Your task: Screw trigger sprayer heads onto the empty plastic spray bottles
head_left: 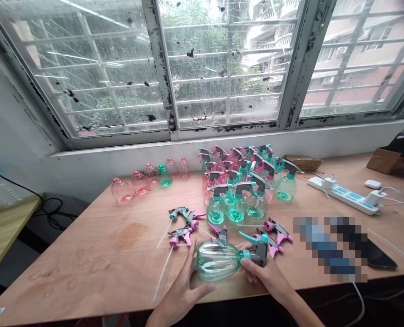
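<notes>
A green transparent spray bottle [217, 261] lies sideways above the table's front edge, its base to the left. My left hand [184, 286] cups the base end, thumb below and fingers partly hidden behind the bottle. At the neck, my right hand [261, 274] has its thumb and fingers closed around the teal collar of the grey-and-teal spray head [259, 252]. Just beyond the bottle lie loose pink-and-grey trigger heads [278, 231], some partly covered by it. More trigger heads with white dip tubes [180, 236] rest left of it.
Several assembled spray bottles [236, 206] stand grouped at the back middle. Pink and green bottles without heads [140, 184] line the back left. To the right are a white power strip [345, 195], cables, a dark phone [375, 252] and a cardboard box [386, 160].
</notes>
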A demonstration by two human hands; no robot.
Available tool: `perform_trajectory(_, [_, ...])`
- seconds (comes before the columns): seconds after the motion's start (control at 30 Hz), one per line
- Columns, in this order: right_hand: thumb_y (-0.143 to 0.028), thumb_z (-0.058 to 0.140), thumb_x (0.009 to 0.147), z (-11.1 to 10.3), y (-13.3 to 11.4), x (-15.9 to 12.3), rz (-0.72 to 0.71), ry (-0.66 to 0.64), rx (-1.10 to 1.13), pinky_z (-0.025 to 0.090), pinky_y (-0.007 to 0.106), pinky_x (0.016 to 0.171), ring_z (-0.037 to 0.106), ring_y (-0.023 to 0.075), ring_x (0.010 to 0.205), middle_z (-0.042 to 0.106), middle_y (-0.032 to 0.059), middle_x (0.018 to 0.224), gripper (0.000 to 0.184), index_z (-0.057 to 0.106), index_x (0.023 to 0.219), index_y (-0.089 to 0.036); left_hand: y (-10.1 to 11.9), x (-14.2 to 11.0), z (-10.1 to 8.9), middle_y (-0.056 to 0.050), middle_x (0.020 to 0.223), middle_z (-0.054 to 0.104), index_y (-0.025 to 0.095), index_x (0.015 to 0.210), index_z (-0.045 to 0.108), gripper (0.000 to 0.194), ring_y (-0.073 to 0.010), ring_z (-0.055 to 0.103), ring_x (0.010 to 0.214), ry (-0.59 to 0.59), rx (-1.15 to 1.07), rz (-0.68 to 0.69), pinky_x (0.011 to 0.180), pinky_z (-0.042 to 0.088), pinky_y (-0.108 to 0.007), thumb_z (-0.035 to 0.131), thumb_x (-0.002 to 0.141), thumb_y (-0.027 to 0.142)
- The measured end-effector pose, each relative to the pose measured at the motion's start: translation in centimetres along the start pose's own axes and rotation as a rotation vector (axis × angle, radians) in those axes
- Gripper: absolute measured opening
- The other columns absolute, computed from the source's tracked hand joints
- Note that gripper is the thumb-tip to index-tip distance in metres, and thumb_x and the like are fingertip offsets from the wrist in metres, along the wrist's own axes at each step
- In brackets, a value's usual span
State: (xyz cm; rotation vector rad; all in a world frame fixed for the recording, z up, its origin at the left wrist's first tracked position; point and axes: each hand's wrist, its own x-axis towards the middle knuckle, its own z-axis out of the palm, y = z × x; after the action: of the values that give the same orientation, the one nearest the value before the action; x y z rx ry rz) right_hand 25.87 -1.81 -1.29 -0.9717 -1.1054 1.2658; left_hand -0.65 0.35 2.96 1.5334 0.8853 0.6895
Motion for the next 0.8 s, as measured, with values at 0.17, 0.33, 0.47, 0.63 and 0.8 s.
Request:
perform_trajectory(0.17, [-0.051, 0.078, 0.086, 0.0, -0.2, 0.0, 0.000, 0.003, 0.001, 0.041, 0.025, 0.047, 0.050, 0.0126, 0.046, 0.053, -0.0092, 0.054, 0.040, 0.057, 0.103, -0.021, -0.4, 0.1, -0.1, -0.006, 0.172, 0.024, 0.030, 0.165, 0.005, 0.105, -0.0301, 0.022, 0.158, 0.014, 0.011, -0.003, 0.131, 0.016, -0.044, 0.074, 0.088, 0.052])
perform_trajectory(0.33, [-0.052, 0.079, 0.085, 0.0, -0.1, 0.0, -0.001, 0.011, 0.002, 0.042, 0.025, 0.046, 0.049, 0.0121, 0.045, 0.057, -0.0076, 0.056, 0.042, 0.056, 0.103, -0.021, 0.4, 0.0, 0.4, -0.008, 0.170, 0.029, 0.032, 0.165, 0.000, 0.104, -0.0311, 0.027, 0.156, 0.027, -0.030, 0.032, 0.129, 0.023, -0.045, 0.071, 0.091, 0.051])
perform_trajectory(0.47, [-0.049, 0.078, 0.087, -0.1, 0.1, 0.1, -0.003, -0.003, -0.005, 0.042, 0.024, 0.046, 0.050, 0.0113, 0.046, 0.064, -0.0046, 0.061, 0.040, 0.056, 0.102, -0.021, 0.8, 0.0, 0.5, -0.010, 0.167, 0.036, 0.032, 0.164, -0.004, 0.110, -0.0319, 0.031, 0.155, 0.015, -0.071, 0.017, 0.128, 0.026, -0.046, 0.074, 0.089, 0.048])
perform_trajectory(0.63, [-0.048, 0.079, 0.086, -0.3, 0.3, 0.1, 0.002, -0.009, 0.002, 0.042, 0.023, 0.046, 0.052, 0.0116, 0.047, 0.067, -0.0034, 0.064, 0.040, 0.056, 0.103, -0.022, 0.5, 0.0, 0.3, -0.008, 0.167, 0.036, 0.032, 0.164, -0.001, 0.115, -0.0320, 0.034, 0.153, -0.005, -0.123, 0.003, 0.129, 0.023, -0.048, 0.079, 0.084, 0.048])
perform_trajectory(0.8, [-0.048, 0.078, 0.088, -0.2, -0.1, -0.2, -0.004, 0.026, 0.012, 0.041, 0.023, 0.049, 0.054, 0.0121, 0.049, 0.065, -0.0044, 0.060, 0.035, 0.058, 0.099, -0.021, 0.0, -0.2, -0.1, -0.006, 0.169, 0.032, 0.035, 0.164, 0.007, 0.105, -0.0312, 0.035, 0.152, -0.013, -0.084, 0.027, 0.128, 0.026, -0.046, 0.076, 0.087, 0.049])
